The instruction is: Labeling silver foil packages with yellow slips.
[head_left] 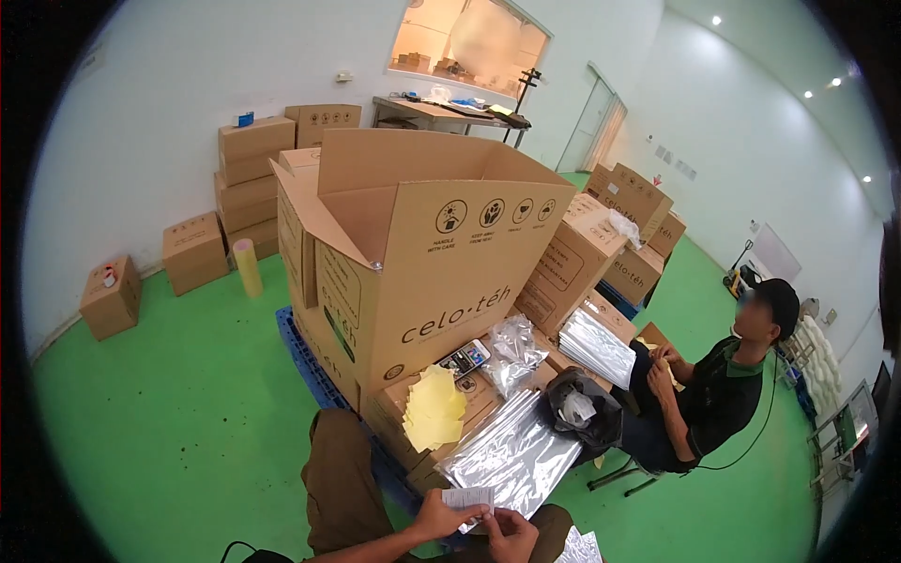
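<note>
Low in the view, over my lap, my left hand (439, 516) pinches a small white printed slip (466, 497). My right hand (511, 536) has its fingers closed at the slip's lower right edge. Just beyond the slip lies a stack of shiny silver foil pouches (516, 450), spread across a carton. To its left rests a fanned pile of yellow paper pieces (435, 409). A phone (465, 358) and a clear plastic bag (512, 352) lie behind these. On the right of the pouches stands an open black bag (584, 413) with crumpled clear plastic inside.
A large open cardboard box (441, 263) rises ahead, over a blue pallet (310, 361). A co-worker (732, 385) sits at the right, hands together, near another stack of silver pouches (598, 347). More cartons (253, 178) stand along the wall. A yellow roll (247, 267) stands on the green floor.
</note>
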